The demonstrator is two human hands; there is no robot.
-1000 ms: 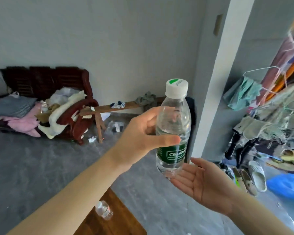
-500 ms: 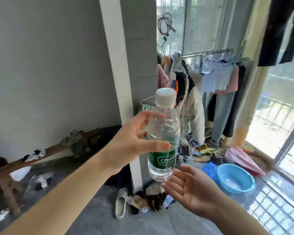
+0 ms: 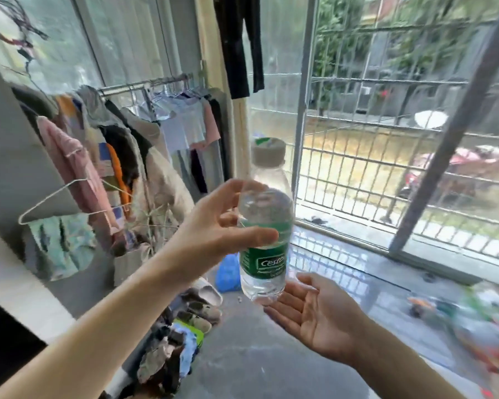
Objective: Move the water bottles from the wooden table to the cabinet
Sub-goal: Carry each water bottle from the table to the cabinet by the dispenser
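A clear water bottle (image 3: 267, 223) with a white cap and a green label stands upright in mid-air at the centre of the view. My left hand (image 3: 213, 226) grips its upper body from the left, thumb across the front. My right hand (image 3: 314, 312) lies palm up, fingers apart, just under and to the right of the bottle's base. Neither the wooden table nor the cabinet is in view.
A clothes rail (image 3: 144, 84) full of hanging garments fills the left. Shoes and slippers (image 3: 199, 309) lie on the grey floor below it. A barred window (image 3: 386, 145) spans the right, with a blue bag (image 3: 228, 272) on the floor behind the bottle.
My view has swung right, from the grey wall and pillar to the clothes rail and barred window. Both hands and the bottle keep the same pose in front of me.
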